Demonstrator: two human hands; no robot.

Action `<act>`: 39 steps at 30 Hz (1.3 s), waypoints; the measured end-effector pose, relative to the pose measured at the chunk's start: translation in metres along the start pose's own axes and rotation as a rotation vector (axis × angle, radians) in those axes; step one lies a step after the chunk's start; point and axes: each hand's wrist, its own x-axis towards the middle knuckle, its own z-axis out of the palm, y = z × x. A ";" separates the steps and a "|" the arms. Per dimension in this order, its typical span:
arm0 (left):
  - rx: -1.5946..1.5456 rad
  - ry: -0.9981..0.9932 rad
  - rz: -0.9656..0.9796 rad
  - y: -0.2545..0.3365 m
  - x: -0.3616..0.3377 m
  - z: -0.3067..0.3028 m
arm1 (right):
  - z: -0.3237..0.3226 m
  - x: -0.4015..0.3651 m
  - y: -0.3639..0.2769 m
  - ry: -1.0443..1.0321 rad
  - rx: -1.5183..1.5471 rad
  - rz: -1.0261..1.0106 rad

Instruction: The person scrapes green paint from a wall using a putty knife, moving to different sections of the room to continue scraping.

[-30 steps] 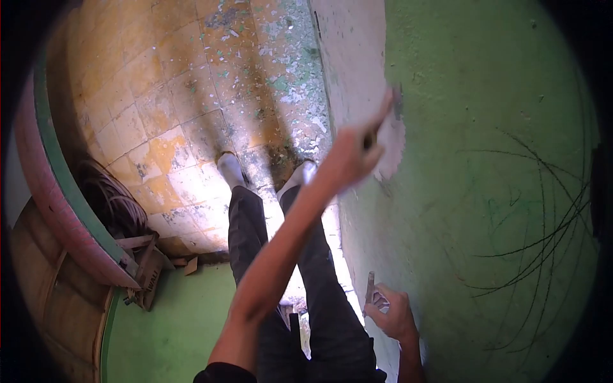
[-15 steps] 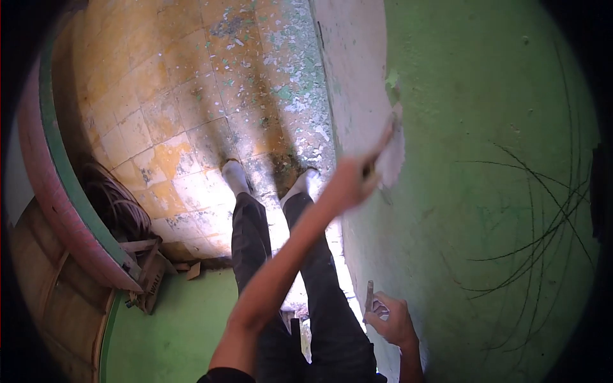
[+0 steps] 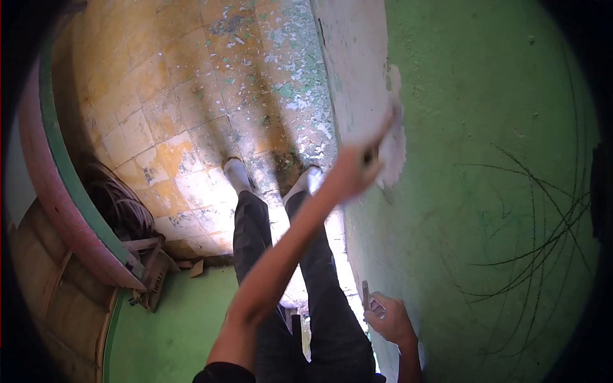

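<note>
- Hands, two, bare. Left hand (image 3: 354, 171): arm stretched forward and across the body to the wall, fingers closed round the handle of a scraper (image 3: 385, 131); hand and tool are blurred.
- Right hand (image 3: 391, 320): low and close to the body, beside the wall, fingers curled round a short blade tool (image 3: 366, 295) whose tip points up.
- Scraper, one: its blade meets the wall at the ragged edge where green paint borders bare plaster.
- Bare plaster patch (image 3: 357, 76), one: a pale strip running up the wall from the blade.
- Green wall (image 3: 485, 96), one, filling the right side; several thin black curved lines (image 3: 543, 223) are scrawled across it.
- Legs, two, in dark trousers (image 3: 252, 236); white shoes, two (image 3: 235, 172) (image 3: 308, 180), standing on the floor.
- Floor (image 3: 179, 96): yellowed tiles strewn with paint flakes, thickest near the wall.
- Dark coil (image 3: 115, 201), one, at the left; whether hose or cable cannot be told.
- Wooden piece (image 3: 150, 271), one, just below the coil.
</note>
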 end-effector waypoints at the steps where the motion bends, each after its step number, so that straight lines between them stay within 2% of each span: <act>1: -0.024 -0.072 -0.029 -0.002 -0.039 0.017 | -0.001 -0.001 -0.001 -0.010 0.005 -0.012; 3: -0.073 -0.141 -0.036 0.005 -0.060 0.022 | 0.000 -0.001 -0.003 -0.026 0.019 -0.037; 4: -0.050 -0.104 -0.028 0.003 -0.040 0.012 | 0.001 -0.001 -0.003 -0.042 0.011 -0.021; 5: 0.059 0.017 0.015 0.005 -0.006 -0.002 | 0.000 0.000 -0.004 -0.057 0.000 -0.008; 6: 0.082 0.036 0.006 -0.004 0.042 -0.021 | 0.001 0.002 -0.004 -0.066 -0.006 0.005; 8: -0.017 0.019 -0.052 0.002 0.061 -0.035 | 0.001 0.003 -0.002 -0.004 0.010 -0.007; 9: -0.064 0.014 -0.090 0.005 0.060 -0.041 | 0.002 0.000 -0.002 0.016 0.020 -0.011; 11: -0.010 -0.107 -0.111 0.022 -0.003 -0.023 | 0.002 -0.001 -0.002 -0.008 0.029 0.013; 12: -0.012 -0.056 0.063 0.005 -0.023 -0.004 | 0.003 -0.001 -0.002 -0.008 0.037 0.025; 13: 0.007 -0.118 -0.017 0.007 -0.026 -0.004 | 0.003 0.000 -0.002 -0.016 0.037 0.013; 15: 0.026 -0.025 -0.007 0.001 0.010 -0.021 | 0.004 0.001 -0.001 -0.048 0.028 0.001; 16: 0.041 0.015 -0.025 -0.017 0.052 -0.031 | 0.004 0.004 -0.001 -0.049 0.006 -0.010; 17: -0.094 0.167 0.092 -0.006 0.075 -0.040 | 0.002 0.004 0.000 -0.048 -0.018 -0.013; 19: -0.074 0.025 -0.108 0.003 0.061 -0.036 | 0.001 0.002 0.000 -0.033 -0.040 -0.003; 21: -0.027 0.025 0.077 -0.015 0.008 0.000 | 0.001 0.001 -0.003 -0.011 -0.046 0.006; 22: -0.077 -0.080 -0.039 0.003 -0.011 0.000 | -0.001 0.003 -0.004 -0.011 -0.018 -0.005; 25: 0.018 -0.023 -0.002 0.013 0.016 -0.020 | 0.004 0.001 -0.002 -0.051 0.032 0.016; 26: 0.024 0.080 0.106 0.014 0.045 -0.031 | 0.004 0.003 -0.002 -0.054 0.022 0.042; 27: -0.075 0.077 -0.018 0.041 0.060 -0.040 | 0.003 0.004 -0.002 -0.056 0.009 0.064; 28: -0.041 0.100 0.049 0.029 0.055 -0.030 | 0.002 0.004 -0.001 -0.038 -0.048 0.034; 29: -0.005 0.127 0.122 0.016 0.045 -0.017 | 0.001 0.001 -0.002 -0.051 -0.039 0.034; 30: 0.012 0.031 0.054 0.018 0.006 -0.003 | 0.000 0.000 -0.002 -0.060 -0.026 0.031; 32: -0.075 -0.037 0.110 0.010 -0.053 0.029 | -0.001 0.001 -0.004 -0.063 0.002 0.024; 34: -0.065 -0.038 0.082 0.023 -0.056 0.023 | 0.001 0.000 -0.006 -0.088 0.029 0.023; 36: 0.034 -0.020 -0.004 0.038 -0.005 -0.011 | 0.003 0.003 -0.002 -0.078 0.019 0.016; 38: -0.109 0.110 0.086 0.045 0.026 -0.021 | 0.004 0.004 0.000 -0.059 -0.010 0.025; 39: -0.100 0.074 0.065 0.046 0.014 -0.015 | 0.003 0.002 -0.002 -0.047 -0.036 0.037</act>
